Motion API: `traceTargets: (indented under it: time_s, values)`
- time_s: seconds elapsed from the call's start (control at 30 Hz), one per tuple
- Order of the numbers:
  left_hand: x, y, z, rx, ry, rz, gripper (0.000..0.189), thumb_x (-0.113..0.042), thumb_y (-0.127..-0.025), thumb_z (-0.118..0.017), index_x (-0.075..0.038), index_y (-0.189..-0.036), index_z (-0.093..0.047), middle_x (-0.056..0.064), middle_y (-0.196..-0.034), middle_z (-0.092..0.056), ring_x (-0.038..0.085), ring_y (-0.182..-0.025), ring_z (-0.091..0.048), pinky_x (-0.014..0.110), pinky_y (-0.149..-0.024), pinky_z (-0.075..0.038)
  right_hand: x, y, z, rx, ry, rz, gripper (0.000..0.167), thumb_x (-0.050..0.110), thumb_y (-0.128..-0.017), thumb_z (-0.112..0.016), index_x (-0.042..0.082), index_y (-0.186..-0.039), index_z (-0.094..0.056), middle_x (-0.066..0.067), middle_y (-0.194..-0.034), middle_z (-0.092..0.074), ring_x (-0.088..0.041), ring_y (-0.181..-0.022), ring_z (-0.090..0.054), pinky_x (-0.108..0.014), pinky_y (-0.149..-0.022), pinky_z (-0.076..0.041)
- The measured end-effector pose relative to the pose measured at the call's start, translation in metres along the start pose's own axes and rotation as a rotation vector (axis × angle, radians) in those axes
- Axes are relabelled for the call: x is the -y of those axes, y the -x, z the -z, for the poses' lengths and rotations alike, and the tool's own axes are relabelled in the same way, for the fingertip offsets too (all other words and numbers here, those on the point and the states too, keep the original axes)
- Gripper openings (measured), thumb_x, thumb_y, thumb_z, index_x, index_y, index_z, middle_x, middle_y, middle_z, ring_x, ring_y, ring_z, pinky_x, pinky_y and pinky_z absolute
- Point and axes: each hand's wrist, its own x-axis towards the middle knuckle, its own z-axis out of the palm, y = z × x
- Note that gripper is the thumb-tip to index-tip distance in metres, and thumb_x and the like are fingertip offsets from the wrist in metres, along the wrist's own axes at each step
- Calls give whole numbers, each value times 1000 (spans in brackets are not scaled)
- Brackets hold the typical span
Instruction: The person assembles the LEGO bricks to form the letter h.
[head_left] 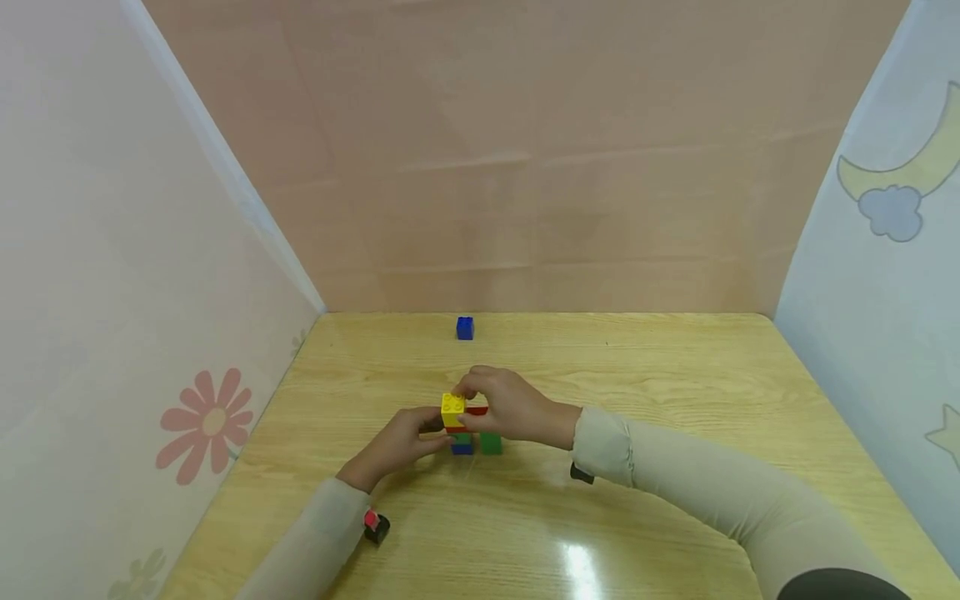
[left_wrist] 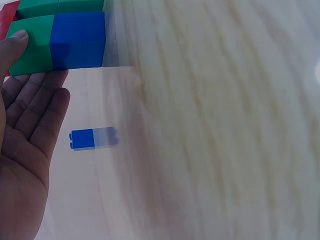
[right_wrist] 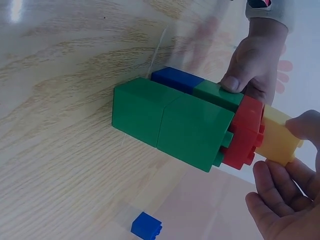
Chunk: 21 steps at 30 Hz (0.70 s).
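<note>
The left hand (head_left: 403,442) grips a green brick (left_wrist: 39,47) between thumb and fingers; above, just right, sits the yellow brick (head_left: 453,410). Farther back, a blue brick (head_left: 465,330) stands near the far edge of the table (head_left: 675,375). The right hand (head_left: 519,408) pinches the yellow brick, well apart from the table's right edge.

Right hand (head_left: 517,407) pinches, left hand (head_left: 395,444) (lower) grips.
</note>
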Motion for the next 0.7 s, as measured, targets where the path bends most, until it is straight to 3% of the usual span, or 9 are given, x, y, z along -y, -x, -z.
traceTargets:
  time_s: [0.3, 0.7]
  values:
    - [1, 0, -1, -2, 21, -11, 32, -33, -93, -66, -25, -124, -63, -7, -124, -64, 15, -112, -62, 35, -96, -50, 1, 0, -1, 7, -6, 1, 29, 29, -88, -74, 12, -110, -67, 6, -98, -61, -17, -90, -65, -20, -79, -52]
    - [2, -1, 0, 0, 19, -11, 31, -31, -93, -67, -25, -123, -63, -6, -123, -64, 16, -111, -63, 38, -96, -50, -1, 0, -2, -19, -39, 13, 28, 28, -86, -75, 13, -108, -67, 6, -97, -61, -6, -87, -59, -27, -79, -56]
